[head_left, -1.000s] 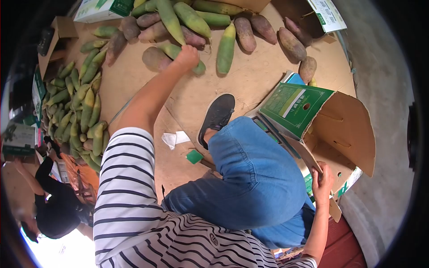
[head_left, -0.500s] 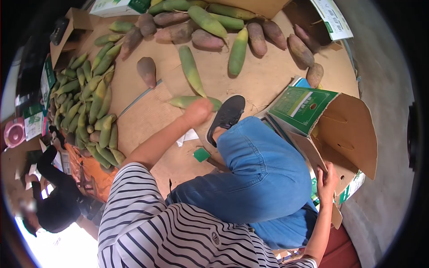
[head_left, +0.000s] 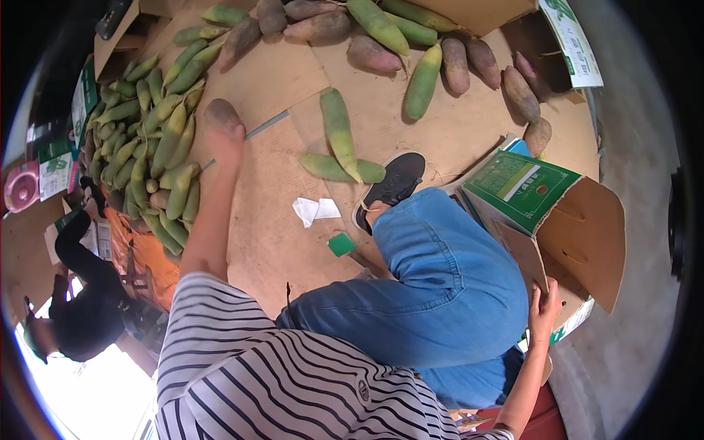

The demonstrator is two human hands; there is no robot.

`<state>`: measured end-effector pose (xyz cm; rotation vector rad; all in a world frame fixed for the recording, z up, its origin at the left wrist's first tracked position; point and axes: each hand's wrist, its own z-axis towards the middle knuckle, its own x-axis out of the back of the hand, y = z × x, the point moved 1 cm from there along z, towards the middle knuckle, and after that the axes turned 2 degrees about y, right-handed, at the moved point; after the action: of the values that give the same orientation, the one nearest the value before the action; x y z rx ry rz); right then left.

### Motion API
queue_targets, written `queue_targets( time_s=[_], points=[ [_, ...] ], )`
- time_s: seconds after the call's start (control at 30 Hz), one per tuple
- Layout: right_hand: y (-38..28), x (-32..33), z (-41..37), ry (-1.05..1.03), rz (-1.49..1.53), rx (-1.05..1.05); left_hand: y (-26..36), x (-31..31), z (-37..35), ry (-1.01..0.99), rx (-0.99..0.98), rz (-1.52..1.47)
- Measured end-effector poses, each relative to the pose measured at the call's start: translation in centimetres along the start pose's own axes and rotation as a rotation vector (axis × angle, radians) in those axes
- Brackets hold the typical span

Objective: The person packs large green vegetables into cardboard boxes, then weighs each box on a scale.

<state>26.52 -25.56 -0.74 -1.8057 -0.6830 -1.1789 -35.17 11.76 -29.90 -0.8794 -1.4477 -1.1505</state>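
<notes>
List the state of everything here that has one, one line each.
left hand: arm stretched out, resting on the brown shoot; grip unclear.
right hand: closed on a flap of the cardboard box.
cardboard box: on its side, flaps open.
green shoots: two lying loose, touching, beside the shoe.
shoot pile: heaped at the left.
white paper: crumpled, on the cardboard floor.
</notes>
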Motion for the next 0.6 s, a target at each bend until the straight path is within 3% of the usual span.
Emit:
queue_targets(
  time_s=[0.03,0.13,0.33,0.43,0.6],
  points=[
    [0.0,-0.1,0.0,-0.002,-0.005,0.007,-4.6,-3.4,2.2,0.045,0.172,0.083],
    [0.4,0.0,-0.1,-0.012,-0.028,0.014,-6.1,-4.0,2.8,-0.362,0.716,-0.642],
    [0.1,0.0,-0.1,-0.006,-0.027,0.018,-3.5,-6.8,2.8,-0.315,0.908,-0.779],
    [0.0,0.1,-0.2,-0.008,-0.078,0.024,-3.7,-8.9,3.1,-0.092,0.953,-0.913],
    [-0.4,-0.1,0.1,0.01,-0.052,0.049,-2.4,-4.6,-0.3,-0.141,0.8,-1.059]
  ],
)
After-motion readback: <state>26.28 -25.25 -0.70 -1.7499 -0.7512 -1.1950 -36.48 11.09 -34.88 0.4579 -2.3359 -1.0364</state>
